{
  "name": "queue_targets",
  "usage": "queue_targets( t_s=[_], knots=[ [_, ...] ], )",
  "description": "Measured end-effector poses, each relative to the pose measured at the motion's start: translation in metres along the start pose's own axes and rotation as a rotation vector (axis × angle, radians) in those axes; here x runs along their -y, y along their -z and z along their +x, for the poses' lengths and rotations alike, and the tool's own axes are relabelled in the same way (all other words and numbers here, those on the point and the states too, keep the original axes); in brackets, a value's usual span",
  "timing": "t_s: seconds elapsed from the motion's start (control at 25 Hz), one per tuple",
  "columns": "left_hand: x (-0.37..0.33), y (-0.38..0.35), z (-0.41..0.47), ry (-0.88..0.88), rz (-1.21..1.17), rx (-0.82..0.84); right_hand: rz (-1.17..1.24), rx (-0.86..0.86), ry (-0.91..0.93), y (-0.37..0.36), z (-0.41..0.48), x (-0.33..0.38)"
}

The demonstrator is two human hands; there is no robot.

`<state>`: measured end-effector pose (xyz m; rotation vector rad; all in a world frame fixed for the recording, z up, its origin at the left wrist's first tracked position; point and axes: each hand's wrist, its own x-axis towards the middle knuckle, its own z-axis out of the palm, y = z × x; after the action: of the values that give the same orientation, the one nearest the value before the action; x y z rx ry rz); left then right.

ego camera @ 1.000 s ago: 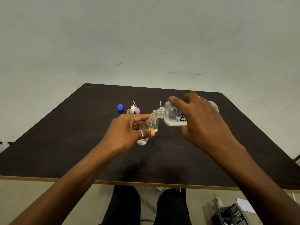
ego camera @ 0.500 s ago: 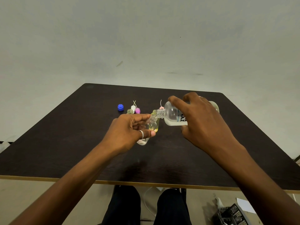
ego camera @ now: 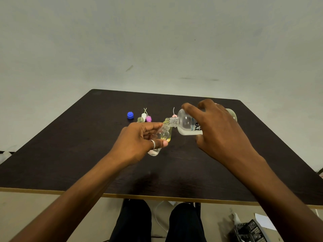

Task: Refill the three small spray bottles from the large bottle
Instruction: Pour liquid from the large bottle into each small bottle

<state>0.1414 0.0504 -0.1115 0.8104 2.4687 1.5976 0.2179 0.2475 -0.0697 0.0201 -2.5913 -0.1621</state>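
My right hand (ego camera: 216,130) grips the large clear bottle (ego camera: 185,124), tipped on its side with its open neck pointing left. My left hand (ego camera: 138,140) holds a small clear spray bottle (ego camera: 161,137) tilted, its mouth touching the large bottle's neck. Right behind the held one stands a second small bottle (ego camera: 168,131) with yellowish liquid. A third small open bottle (ego camera: 140,119) stands further left. White (ego camera: 144,116), purple (ego camera: 148,118) and pink (ego camera: 174,116) spray tops with thin tubes lie on the table.
A blue cap (ego camera: 130,115) lies at the left of the group on the dark table (ego camera: 70,147). The table's front edge has a light trim. Below it are my legs, and on the floor at the right a black basket (ego camera: 250,231) and papers.
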Motion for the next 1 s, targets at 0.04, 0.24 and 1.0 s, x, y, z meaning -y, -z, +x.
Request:
queue_targets(
  t_s=[0.04,0.24,1.0],
  knots=[
    [0.0,-0.0002,0.0001,0.0,0.001,-0.001,0.002,-0.002,0.0,0.0,-0.0001,0.0],
    [0.0008,0.0003,0.0002,-0.009,-0.005,-0.003,-0.005,-0.014,0.002,-0.001,-0.0007,-0.0009],
    [0.0,0.0014,-0.0003,-0.013,0.003,0.008,-0.029,-0.021,-0.005,-0.0011,-0.0005,-0.0009]
  ],
)
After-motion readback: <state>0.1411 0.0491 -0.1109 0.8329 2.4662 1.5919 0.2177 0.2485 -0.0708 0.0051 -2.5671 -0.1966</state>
